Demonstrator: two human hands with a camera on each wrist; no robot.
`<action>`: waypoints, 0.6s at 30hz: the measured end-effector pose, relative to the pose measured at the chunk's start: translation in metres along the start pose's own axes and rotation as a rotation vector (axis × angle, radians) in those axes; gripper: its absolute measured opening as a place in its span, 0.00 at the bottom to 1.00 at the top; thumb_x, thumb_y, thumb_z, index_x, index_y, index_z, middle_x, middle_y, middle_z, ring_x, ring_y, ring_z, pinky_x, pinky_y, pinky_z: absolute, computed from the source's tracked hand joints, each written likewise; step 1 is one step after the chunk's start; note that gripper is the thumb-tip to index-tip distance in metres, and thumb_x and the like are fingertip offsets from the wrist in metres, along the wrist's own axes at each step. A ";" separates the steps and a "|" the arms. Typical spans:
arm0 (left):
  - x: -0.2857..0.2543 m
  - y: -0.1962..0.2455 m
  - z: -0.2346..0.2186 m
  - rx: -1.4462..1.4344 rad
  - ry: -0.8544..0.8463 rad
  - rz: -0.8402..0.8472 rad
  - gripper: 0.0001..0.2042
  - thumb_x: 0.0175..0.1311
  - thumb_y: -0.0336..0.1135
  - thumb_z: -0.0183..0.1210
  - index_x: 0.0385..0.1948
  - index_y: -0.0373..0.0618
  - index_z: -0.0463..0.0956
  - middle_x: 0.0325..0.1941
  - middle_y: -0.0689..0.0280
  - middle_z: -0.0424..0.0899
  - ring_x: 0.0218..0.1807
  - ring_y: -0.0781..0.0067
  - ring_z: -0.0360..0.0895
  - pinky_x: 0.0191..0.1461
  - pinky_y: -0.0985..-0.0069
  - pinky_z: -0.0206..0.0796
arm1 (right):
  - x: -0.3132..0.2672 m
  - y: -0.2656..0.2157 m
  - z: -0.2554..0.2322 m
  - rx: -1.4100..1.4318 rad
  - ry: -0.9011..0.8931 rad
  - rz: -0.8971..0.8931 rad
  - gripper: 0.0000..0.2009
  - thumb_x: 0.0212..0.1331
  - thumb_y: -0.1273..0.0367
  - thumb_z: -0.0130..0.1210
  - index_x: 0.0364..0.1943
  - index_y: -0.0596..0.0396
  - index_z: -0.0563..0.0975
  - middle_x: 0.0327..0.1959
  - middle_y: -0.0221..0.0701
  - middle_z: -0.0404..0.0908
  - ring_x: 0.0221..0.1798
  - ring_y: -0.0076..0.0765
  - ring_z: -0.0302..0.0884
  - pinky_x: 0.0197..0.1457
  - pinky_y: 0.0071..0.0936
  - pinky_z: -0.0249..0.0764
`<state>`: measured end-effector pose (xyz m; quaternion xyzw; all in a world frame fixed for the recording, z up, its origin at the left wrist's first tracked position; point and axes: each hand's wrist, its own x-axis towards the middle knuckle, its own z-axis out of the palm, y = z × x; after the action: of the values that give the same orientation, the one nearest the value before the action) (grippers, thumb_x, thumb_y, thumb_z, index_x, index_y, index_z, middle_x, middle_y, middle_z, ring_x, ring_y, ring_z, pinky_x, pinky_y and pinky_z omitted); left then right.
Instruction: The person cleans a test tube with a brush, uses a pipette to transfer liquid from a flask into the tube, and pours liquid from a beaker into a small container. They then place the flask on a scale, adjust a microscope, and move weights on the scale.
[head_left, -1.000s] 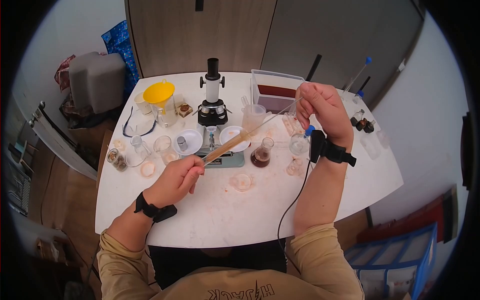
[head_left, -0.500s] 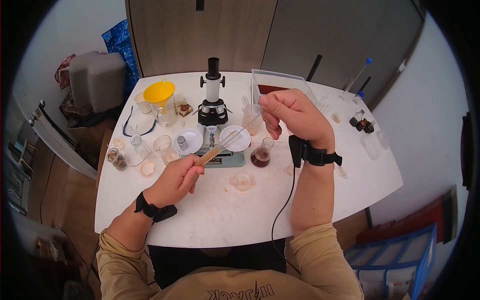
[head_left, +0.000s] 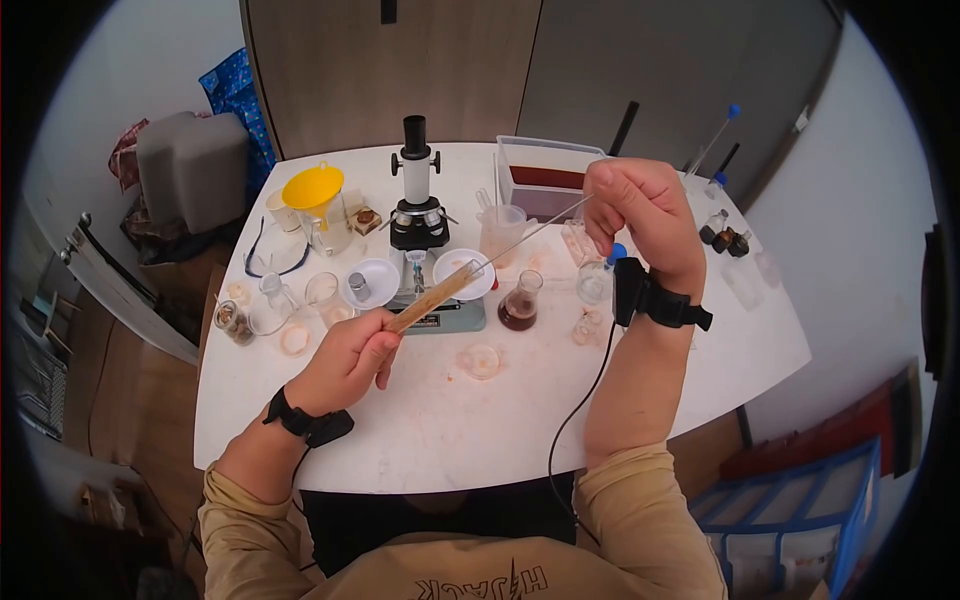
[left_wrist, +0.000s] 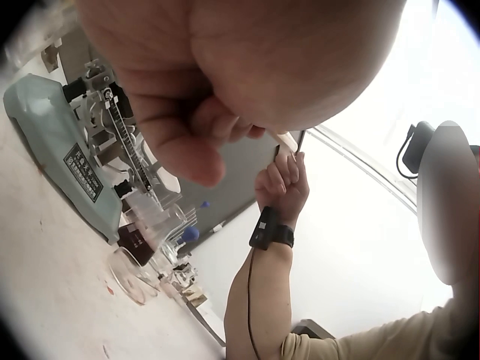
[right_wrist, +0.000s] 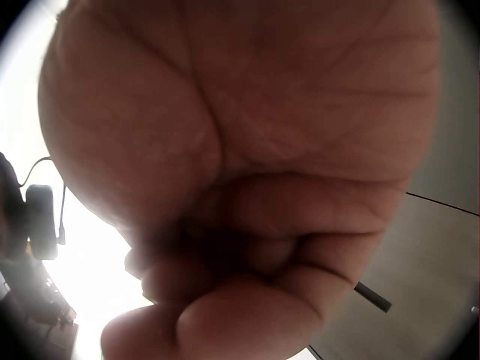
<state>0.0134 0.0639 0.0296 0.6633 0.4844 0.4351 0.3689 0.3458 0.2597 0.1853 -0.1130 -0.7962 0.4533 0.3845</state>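
Observation:
My left hand [head_left: 350, 362] grips the lower end of a slanted glass test tube [head_left: 432, 303] above the table. Inside the tube sit the tan bristles of a test tube brush, whose thin wire handle [head_left: 535, 232] runs up and right out of the mouth. Fingers and thumb of my right hand [head_left: 640, 205] pinch the wire's far end, higher than the tube. Curled fingers fill the right wrist view and hide the wire there. Below the tube stands a green balance [head_left: 465, 318] with two white pans.
A conical flask of dark liquid [head_left: 519, 308] stands right of the balance, near a glass dish [head_left: 478, 362]. Behind are a microscope [head_left: 416, 190] and a clear bin [head_left: 545, 180]. Glassware, safety glasses [head_left: 275, 258] and a yellow funnel [head_left: 313, 188] occupy the left side.
My right hand first moved left and down, pushing the brush deeper into the tube, then drew back up and right with the wire. The left hand kept its hold on the tube.

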 end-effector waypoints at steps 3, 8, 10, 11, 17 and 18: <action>0.000 0.000 0.001 0.032 -0.040 0.026 0.19 0.95 0.48 0.46 0.46 0.41 0.72 0.29 0.71 0.76 0.25 0.80 0.77 0.32 0.78 0.71 | -0.010 -0.005 -0.016 -0.028 0.052 -0.028 0.27 0.88 0.60 0.56 0.22 0.55 0.73 0.19 0.26 0.71 0.20 0.25 0.74 0.28 0.26 0.68; 0.000 0.006 -0.001 0.079 -0.064 0.043 0.15 0.95 0.42 0.46 0.47 0.40 0.73 0.27 0.69 0.78 0.25 0.79 0.78 0.33 0.77 0.71 | -0.014 -0.003 -0.026 0.009 0.111 -0.059 0.26 0.88 0.61 0.55 0.23 0.55 0.71 0.20 0.26 0.69 0.20 0.26 0.73 0.28 0.26 0.67; -0.001 0.007 -0.001 0.075 -0.062 0.034 0.14 0.94 0.40 0.46 0.47 0.40 0.73 0.27 0.69 0.78 0.24 0.78 0.79 0.33 0.77 0.71 | -0.014 -0.001 -0.029 0.009 0.116 -0.054 0.26 0.88 0.61 0.55 0.23 0.55 0.71 0.20 0.25 0.69 0.20 0.27 0.73 0.28 0.26 0.67; 0.000 0.008 -0.001 0.075 -0.063 0.027 0.13 0.94 0.38 0.46 0.47 0.40 0.73 0.26 0.69 0.78 0.24 0.78 0.79 0.33 0.76 0.71 | -0.014 0.001 -0.031 0.004 0.149 -0.052 0.26 0.88 0.61 0.54 0.23 0.55 0.71 0.20 0.25 0.67 0.20 0.27 0.72 0.27 0.26 0.67; 0.002 0.006 -0.003 0.095 -0.056 0.015 0.12 0.93 0.36 0.47 0.47 0.40 0.75 0.26 0.69 0.78 0.24 0.78 0.78 0.32 0.76 0.71 | -0.024 0.002 -0.051 0.012 0.259 -0.120 0.28 0.90 0.60 0.51 0.23 0.52 0.65 0.22 0.24 0.61 0.19 0.26 0.64 0.25 0.26 0.64; 0.003 0.006 -0.003 0.091 -0.050 0.020 0.12 0.93 0.36 0.47 0.47 0.40 0.75 0.26 0.69 0.78 0.24 0.78 0.78 0.32 0.76 0.71 | -0.028 0.004 -0.059 0.039 0.320 -0.133 0.27 0.90 0.59 0.51 0.23 0.51 0.65 0.23 0.25 0.61 0.19 0.25 0.63 0.25 0.25 0.64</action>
<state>0.0126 0.0653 0.0367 0.6949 0.4877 0.3994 0.3460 0.4063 0.2844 0.1855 -0.1232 -0.7216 0.4186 0.5374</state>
